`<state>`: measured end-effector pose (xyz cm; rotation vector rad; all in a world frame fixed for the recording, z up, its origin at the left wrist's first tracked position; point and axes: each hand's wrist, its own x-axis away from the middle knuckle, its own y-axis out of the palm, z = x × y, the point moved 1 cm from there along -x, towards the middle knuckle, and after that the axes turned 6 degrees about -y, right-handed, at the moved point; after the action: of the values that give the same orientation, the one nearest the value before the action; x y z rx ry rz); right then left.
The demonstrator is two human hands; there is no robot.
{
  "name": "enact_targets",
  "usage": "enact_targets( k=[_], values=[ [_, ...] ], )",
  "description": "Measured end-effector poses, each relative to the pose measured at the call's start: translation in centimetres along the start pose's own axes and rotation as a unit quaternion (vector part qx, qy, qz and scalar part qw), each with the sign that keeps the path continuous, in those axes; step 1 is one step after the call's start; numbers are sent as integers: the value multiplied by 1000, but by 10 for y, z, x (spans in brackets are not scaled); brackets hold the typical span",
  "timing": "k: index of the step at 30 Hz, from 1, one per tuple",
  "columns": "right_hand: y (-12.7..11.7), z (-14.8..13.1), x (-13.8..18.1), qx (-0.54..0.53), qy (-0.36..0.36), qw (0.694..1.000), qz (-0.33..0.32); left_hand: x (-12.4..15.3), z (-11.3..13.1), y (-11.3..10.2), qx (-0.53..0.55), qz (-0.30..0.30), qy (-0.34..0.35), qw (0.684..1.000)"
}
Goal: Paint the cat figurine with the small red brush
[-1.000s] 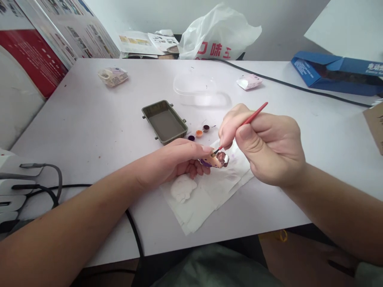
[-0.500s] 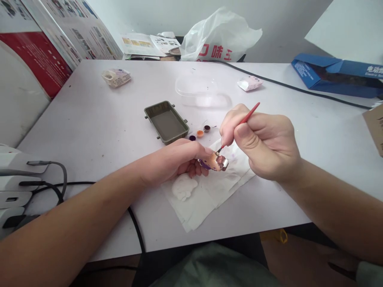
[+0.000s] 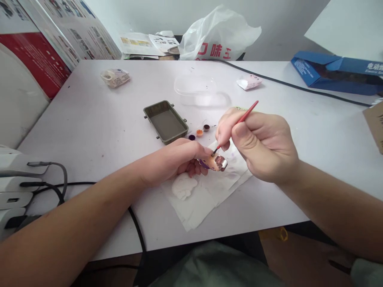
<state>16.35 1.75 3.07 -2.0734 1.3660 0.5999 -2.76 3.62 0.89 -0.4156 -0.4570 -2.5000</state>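
My left hand (image 3: 182,157) is closed round a small painted figurine (image 3: 213,162), coloured orange, brown, purple and white; part of it is hidden by the fingers. In my right hand (image 3: 260,143) is a thin red paintbrush (image 3: 249,111), pinched between thumb and fingers. Its dark tip meets the orange part of the figurine, close to my left thumb. Under both hands lie white paper tissues (image 3: 194,213), and a white moulded piece (image 3: 183,186) rests on them. Beyond the left hand stand small paint pots, one orange (image 3: 199,132), one dark brown (image 3: 206,127) and one dark purple (image 3: 192,137).
An olive-green open box (image 3: 167,123) holds liquid behind the left hand. Farther back are a clear plastic lid (image 3: 196,85), two crumpled packets (image 3: 115,77), a plastic bag (image 3: 220,36) and a blue carton (image 3: 332,75). Black cables (image 3: 136,229) run across the left side and back.
The brush tip has shifted slightly left and down over the orange part, nearer my left thumb, with my right hand following. My left hand and the figurine stay almost still.
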Motion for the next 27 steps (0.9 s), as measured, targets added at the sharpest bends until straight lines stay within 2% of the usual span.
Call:
enact_targets(
  k=[4,8,14,20,24,27],
  values=[
    [1,-1,0,-13,8,1000,11,0,0,1,7,0,10,1000],
    [-1,-2,1,24,6,1000,-4,1,5,4,0,4,-7,1000],
    [-4,1,0,48,11,999,-11,2,8,9,74,8,-12,997],
    [-5,0,0,31,28,999,7,1,3,7,77,13,-8,997],
    [-9,5,-4,34,30,997,57,2,2,5,25,-6,3,1000],
    [-12,16,-8,126,68,988,63,5,4,7,-20,-2,6,1000]
  ],
)
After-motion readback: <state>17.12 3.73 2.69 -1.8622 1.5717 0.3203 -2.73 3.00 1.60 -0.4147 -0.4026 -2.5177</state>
